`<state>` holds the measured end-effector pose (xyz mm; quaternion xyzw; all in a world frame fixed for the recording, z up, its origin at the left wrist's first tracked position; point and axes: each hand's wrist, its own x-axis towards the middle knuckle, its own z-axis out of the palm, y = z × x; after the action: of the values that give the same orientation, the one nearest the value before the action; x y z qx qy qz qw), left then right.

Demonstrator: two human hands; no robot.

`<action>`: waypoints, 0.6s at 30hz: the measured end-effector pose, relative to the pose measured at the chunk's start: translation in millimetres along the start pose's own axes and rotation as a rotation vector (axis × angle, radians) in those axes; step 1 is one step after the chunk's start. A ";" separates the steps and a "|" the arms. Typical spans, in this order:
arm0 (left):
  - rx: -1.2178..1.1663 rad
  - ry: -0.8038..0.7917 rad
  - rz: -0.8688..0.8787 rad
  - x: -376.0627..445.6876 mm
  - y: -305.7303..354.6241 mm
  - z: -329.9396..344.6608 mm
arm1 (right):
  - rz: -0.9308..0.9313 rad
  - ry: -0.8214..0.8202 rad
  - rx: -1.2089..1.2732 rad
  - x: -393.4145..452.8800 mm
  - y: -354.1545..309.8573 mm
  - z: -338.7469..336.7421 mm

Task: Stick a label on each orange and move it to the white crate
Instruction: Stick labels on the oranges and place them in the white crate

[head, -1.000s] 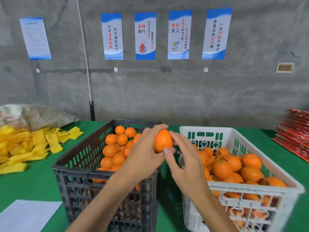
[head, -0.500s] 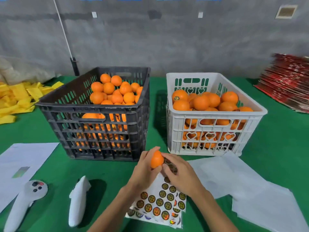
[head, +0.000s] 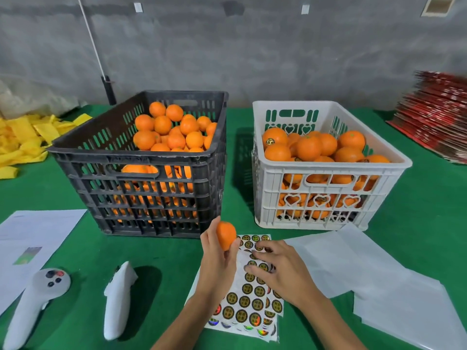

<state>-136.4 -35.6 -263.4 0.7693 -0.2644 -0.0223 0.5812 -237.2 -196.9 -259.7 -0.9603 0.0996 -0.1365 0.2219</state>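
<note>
A person's left hand held a single orange upright above a green table, fingers and thumb curled round its lower half. The orange was small, smooth and evenly bright, slightly taller than wide, and no label showed on the side facing the camera. It hung just in front of the black crate and above the top edge of a sticker sheet. The right hand lay on that sheet, its fingers bent with the tips pressed to the round gold-and-black labels; whether it had pinched one could not be told. The black crate, on the left, was heaped with plain oranges. The white crate, well to the right, held more oranges, one with a round label visible. Blank white sheets lay right of the stickers. Two white handheld controllers lay to the left, near a printed paper.
</note>
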 end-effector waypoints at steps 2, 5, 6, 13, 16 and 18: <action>-0.008 0.002 -0.005 0.3 -0.5 0.2 | -0.016 0.076 0.034 0.5 -2.6 1.7; 0.002 0.004 0.004 0.0 1.1 1.1 | 0.024 0.142 0.172 1.8 -5.2 8.1; 0.001 0.002 0.003 -0.1 1.1 0.9 | 0.072 0.149 0.249 2.8 -5.7 10.3; 0.056 -0.027 0.019 0.7 1.6 0.8 | 0.315 0.127 0.452 13.8 -12.5 3.7; 0.056 -0.076 0.014 6.1 4.8 -0.8 | 0.354 0.347 0.494 28.3 -24.7 -14.8; 0.026 -0.104 0.007 11.9 14.4 -2.2 | 0.253 0.496 0.382 42.0 -42.9 -29.7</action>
<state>-130.9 -41.4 -246.5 0.7736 -0.2970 -0.0569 0.5569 -201.1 -181.5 -205.4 -0.8190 0.2414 -0.3534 0.3821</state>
